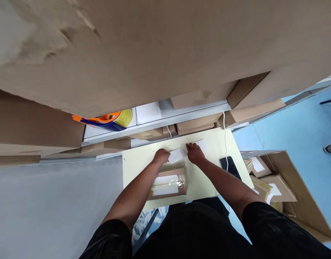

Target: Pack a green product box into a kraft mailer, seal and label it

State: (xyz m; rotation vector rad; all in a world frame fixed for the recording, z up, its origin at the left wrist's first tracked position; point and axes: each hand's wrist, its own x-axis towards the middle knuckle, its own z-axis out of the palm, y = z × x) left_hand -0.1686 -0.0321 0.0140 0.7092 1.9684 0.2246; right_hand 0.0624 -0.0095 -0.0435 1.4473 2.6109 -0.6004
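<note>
My left hand (162, 157) pinches the left end of a white paper slip (177, 155), held just above the small pale table (205, 176). At the slip's other end is my right hand (195, 154), its fingers bent together on the paper. Another white piece (201, 144) extends beyond the right hand; whether the two are joined is hidden by the fingers. Close below the hands lies a cardboard box (169, 200) with clear tape and white paper strips on its top.
A dark phone (230, 167) lies at the table's right, a white cable (225, 140) crossing it. An orange-and-blue tape dispenser (111, 124) sits on the shelf behind. Large cartons (165, 54) overhang the front. An open carton (307, 194) with parcels stands at right.
</note>
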